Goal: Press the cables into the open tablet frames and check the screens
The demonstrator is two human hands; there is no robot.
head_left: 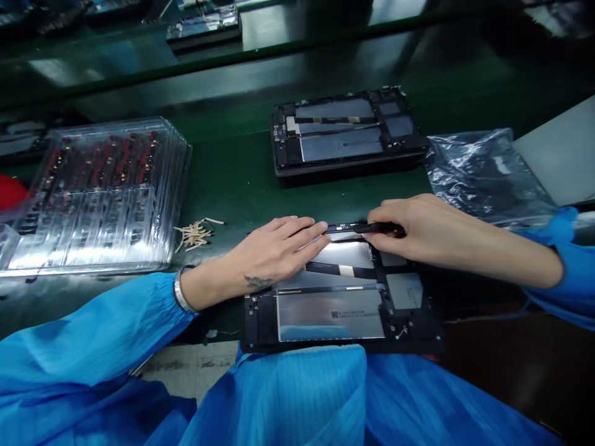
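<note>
As fingers (303, 239) overlap the device (330, 313), clear trays (83, 255) stand nearby.

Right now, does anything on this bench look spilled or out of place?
Yes: a loose heap of pale strips lies on the green bench between the clear trays and the left hand, looking like litter: tangled, outside any container.

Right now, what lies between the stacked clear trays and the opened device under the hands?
In the head view, a small pile of tan strips lies between the trays and the device, nearer the trays; the left forearm extends across too.
</note>
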